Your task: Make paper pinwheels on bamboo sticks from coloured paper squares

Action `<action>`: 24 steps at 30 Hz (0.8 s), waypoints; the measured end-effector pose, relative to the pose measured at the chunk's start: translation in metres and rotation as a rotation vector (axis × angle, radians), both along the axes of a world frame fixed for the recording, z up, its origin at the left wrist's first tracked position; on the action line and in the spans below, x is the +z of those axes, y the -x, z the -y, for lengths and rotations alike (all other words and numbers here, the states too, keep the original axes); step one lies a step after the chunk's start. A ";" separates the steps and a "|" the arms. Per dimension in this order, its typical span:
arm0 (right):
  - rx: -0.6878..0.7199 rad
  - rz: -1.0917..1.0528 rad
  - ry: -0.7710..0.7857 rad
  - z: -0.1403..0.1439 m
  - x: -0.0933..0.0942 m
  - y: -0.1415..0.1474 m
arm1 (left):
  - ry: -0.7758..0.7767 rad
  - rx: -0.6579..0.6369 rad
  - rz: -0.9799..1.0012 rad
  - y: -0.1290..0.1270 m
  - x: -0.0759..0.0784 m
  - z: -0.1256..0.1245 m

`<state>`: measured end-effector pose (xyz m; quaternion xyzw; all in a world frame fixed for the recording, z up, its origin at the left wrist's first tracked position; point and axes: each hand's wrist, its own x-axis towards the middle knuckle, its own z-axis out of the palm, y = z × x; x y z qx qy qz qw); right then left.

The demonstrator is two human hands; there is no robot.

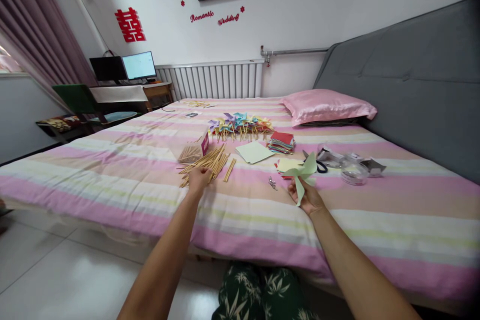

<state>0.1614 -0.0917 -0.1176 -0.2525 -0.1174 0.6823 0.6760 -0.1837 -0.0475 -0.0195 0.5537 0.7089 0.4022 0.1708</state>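
In the head view, the left hand point(198, 178) lies on the near end of a pile of sticks point(208, 162) on the bed point(112, 175). Its fingers are curled over the sticks, but I cannot tell if they really grip one. Just beyond this hand stands a small box point(194, 151) with more sticks inside, touching the pile.

The right hand point(306, 196) is closed on a green pinwheel point(303, 172) of folded paper; it pinches the lower blade, and the other blades stand up above the fingers. Just left of this hand, between the two hands, a small metal thing point(272, 183) lies on the sheet; it is too small to identify. Just behind the pinwheel there are a yellow sheet point(289, 164) and black scissors point(318, 165).

Farther from the right hand lie a pale green paper point(255, 152) and a stack of coloured papers point(281, 142) with red on top. Behind them, a row of finished pinwheels point(240, 125) lies across the bed. To the right of the right hand there is a clear round container point(354, 172), and far behind it a pink pillow point(328, 106).
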 end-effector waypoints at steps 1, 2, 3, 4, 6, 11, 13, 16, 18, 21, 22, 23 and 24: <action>0.004 0.002 -0.002 0.000 0.000 0.000 | -0.020 -0.053 0.052 -0.006 -0.001 0.002; 0.007 0.005 -0.004 0.000 0.000 0.000 | -0.040 -0.105 0.107 -0.013 -0.003 0.004; 0.010 0.007 -0.006 0.001 0.001 0.000 | -0.060 -0.153 0.162 -0.021 -0.004 0.005; 0.011 0.009 -0.009 0.001 0.001 0.000 | -0.078 -0.197 0.215 -0.029 -0.006 0.007; 0.014 0.012 -0.014 0.001 0.001 0.000 | -0.100 -0.274 0.316 -0.046 -0.010 0.010; 0.002 0.029 -0.033 0.001 0.005 0.002 | -0.102 -0.401 0.555 -0.098 -0.034 0.026; -0.006 0.040 -0.041 0.002 0.007 0.003 | -0.097 -0.423 0.631 -0.119 -0.045 0.036; -0.018 0.062 -0.062 0.003 0.011 0.004 | -0.100 -0.438 0.709 -0.141 -0.056 0.049; -0.029 0.075 -0.078 0.003 0.012 0.005 | -0.099 -0.441 0.745 -0.150 -0.059 0.055; -0.037 0.087 -0.099 0.004 0.011 0.005 | -0.105 -0.420 0.784 -0.153 -0.060 0.060; -0.035 0.089 -0.103 0.004 0.010 0.005 | -0.109 -0.406 0.792 -0.153 -0.060 0.061; -0.031 0.090 -0.107 0.003 0.010 0.005 | -0.113 -0.393 0.799 -0.152 -0.060 0.062; -0.026 0.090 -0.110 0.003 0.009 0.005 | -0.115 -0.379 0.805 -0.152 -0.060 0.062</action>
